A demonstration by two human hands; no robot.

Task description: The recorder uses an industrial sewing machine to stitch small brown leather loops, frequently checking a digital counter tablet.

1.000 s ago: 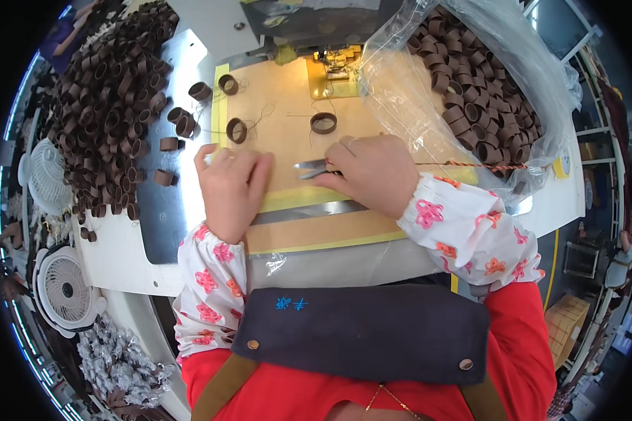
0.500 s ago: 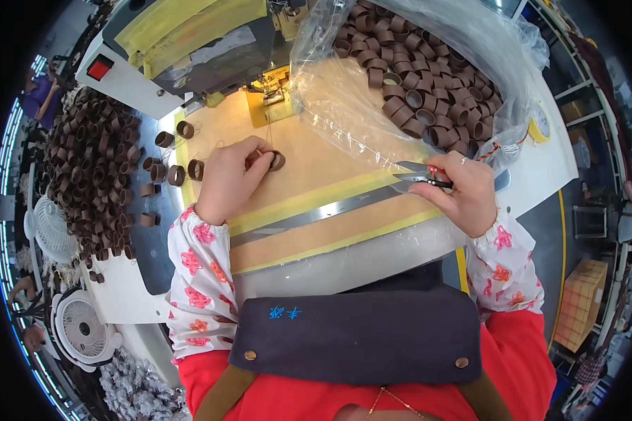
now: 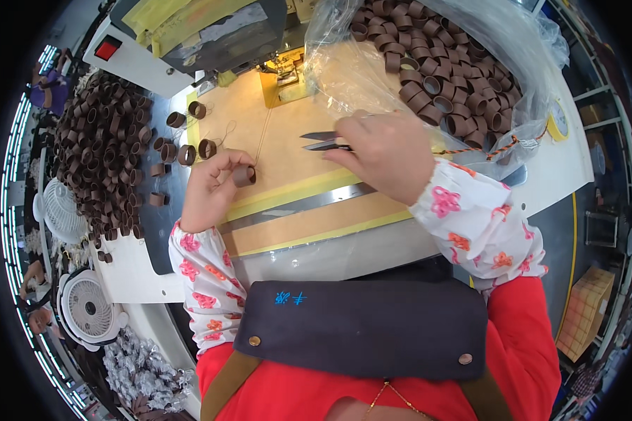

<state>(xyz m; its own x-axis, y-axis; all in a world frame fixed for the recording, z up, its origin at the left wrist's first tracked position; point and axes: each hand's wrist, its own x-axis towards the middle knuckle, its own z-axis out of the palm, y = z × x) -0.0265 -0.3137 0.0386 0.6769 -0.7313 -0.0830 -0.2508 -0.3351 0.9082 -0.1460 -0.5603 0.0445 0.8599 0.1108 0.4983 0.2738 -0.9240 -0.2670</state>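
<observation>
Between thumb and fingers, my left hand (image 3: 209, 188) pinches a small brown ring-shaped band (image 3: 244, 175) over the tan work surface. A thin thread (image 3: 262, 135) runs from near that band up toward the sewing machine's lit needle area (image 3: 286, 76). My right hand (image 3: 386, 153) is closed around dark thread snips (image 3: 321, 140); their blades are parted and point left, toward the band but well apart from it. A twisted orange and black cord (image 3: 495, 152) trails from my right hand. Several brown loops (image 3: 187, 155) with loose thread lie left of my left hand.
A clear plastic bag (image 3: 541, 77) full of brown loops stands at the far right, beside a yellow tape roll (image 3: 557, 121). A large heap of loops (image 3: 102, 144) covers the left side. The sewing machine (image 3: 211, 35) stands at the back. White fans (image 3: 90, 309) are at far left.
My right hand has moved left with the snips, bringing the blades nearer the band. My left hand has drawn the band slightly left and nearer to me. The view has shifted a little.
</observation>
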